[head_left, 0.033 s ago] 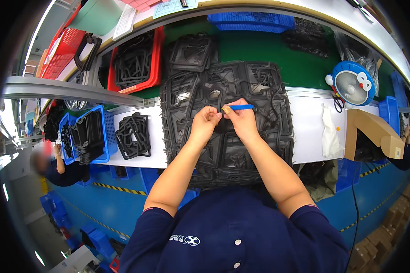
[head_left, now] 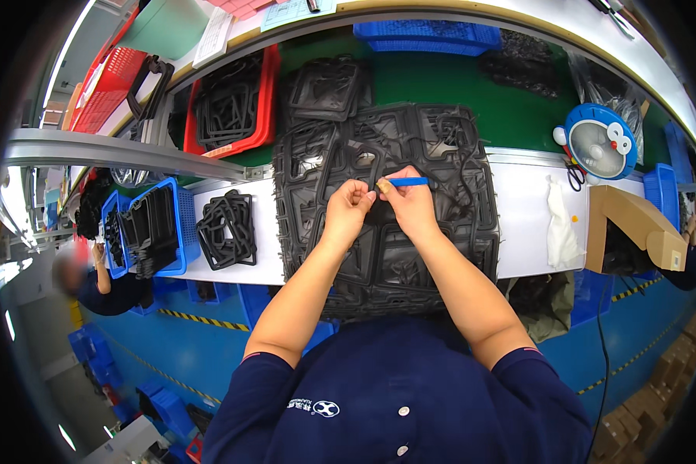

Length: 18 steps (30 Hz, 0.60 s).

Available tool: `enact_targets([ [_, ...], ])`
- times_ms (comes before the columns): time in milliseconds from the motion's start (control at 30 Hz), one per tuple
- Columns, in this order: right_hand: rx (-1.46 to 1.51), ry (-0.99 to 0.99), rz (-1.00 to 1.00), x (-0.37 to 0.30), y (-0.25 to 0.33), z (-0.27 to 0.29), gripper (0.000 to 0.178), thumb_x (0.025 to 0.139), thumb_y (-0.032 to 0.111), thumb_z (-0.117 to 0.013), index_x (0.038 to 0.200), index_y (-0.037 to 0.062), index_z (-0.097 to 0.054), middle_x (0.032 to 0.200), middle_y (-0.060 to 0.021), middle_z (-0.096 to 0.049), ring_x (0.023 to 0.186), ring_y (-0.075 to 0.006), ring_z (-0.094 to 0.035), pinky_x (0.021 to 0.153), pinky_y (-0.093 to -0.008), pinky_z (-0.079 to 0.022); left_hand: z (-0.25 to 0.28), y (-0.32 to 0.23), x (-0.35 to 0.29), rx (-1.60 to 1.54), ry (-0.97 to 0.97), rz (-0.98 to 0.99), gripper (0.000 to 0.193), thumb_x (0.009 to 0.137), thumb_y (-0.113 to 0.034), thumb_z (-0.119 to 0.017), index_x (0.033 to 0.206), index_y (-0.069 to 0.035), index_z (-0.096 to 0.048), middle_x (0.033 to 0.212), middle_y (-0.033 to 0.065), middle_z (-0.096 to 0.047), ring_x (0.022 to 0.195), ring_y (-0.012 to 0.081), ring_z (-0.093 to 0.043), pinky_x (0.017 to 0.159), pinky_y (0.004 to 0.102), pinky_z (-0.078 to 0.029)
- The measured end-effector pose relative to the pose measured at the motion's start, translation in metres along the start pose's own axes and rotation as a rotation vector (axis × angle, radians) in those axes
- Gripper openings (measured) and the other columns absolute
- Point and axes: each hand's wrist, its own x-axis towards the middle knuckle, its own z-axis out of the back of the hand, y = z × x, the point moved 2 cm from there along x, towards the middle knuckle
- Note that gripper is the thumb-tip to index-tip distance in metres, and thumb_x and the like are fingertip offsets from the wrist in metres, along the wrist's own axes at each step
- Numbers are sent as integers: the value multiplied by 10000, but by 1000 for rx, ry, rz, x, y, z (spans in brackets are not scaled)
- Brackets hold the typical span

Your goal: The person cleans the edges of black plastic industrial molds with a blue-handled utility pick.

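Observation:
A large stack of black moulded sheets [head_left: 398, 267], made of joined rubber-like frames with ragged side edges, lies on the white table in front of me. Over its middle, my left hand [head_left: 349, 207] is closed in a pinch on a thin black strip of the top sheet. Close beside it, my right hand [head_left: 411, 207] grips a slim blue-handled tool [head_left: 410, 182] lying across the fingers; its working end is hidden. A tan covering [head_left: 383, 185] shows at that hand's fingertip, near the left fingers.
Loose black frames [head_left: 226, 232] lie left of the stack, beside a blue basket [head_left: 185, 224] of black parts. A red bin [head_left: 269, 100] stands behind. To the right are a white cloth [head_left: 562, 232], scissors [head_left: 574, 176], a blue fan [head_left: 599, 147] and a cardboard box [head_left: 634, 220]. Another person works at far left.

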Motion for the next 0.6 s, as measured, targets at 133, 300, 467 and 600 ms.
enact_targets([
  [133, -424, -48, 153, 3, -5, 0, 133, 824, 93, -660, 829, 23, -547, 647, -36, -579, 579, -88, -526, 545, -254, -417, 14, -23, -25, -143, -189, -194, 62, 872, -43, -600, 928, -46, -574, 846, -1, -566, 749, 64, -483, 707, 202, -395],
  [300, -610, -84, 219, 29, -28, 16, 142, 817, 117, -656, 828, 38, -539, 566, -82, -551, 493, -183, -538, 501, -312, -415, 131, -108, -97, -557, -250, -476, 142, 958, -182, -468, 938, -44, -493, 788, 44, -484, 726, 158, -535, 740, 352, -501],
  [467, -531, 74, 166, 39, -46, 8, 148, 793, 108, -682, 851, 43, -562, 646, -75, -601, 585, -184, -596, 583, -302, -464, 226, -165, -188, -962, -44, -727, 217, 982, -224, -437, 1043, -15, -446, 794, 18, -412, 637, 94, -373, 548, 213, -379],
  [600, -343, 135, 9, 35, -25, 54, 168, 785, 94, -707, 865, 17, -580, 809, -36, -628, 712, -99, -565, 652, -242, -459, 153, -141, -164, -659, -78, -473, 344, 934, -243, -541, 1157, 1, -446, 785, 32, -485, 550, 96, -407, 425, 204, -372],
])
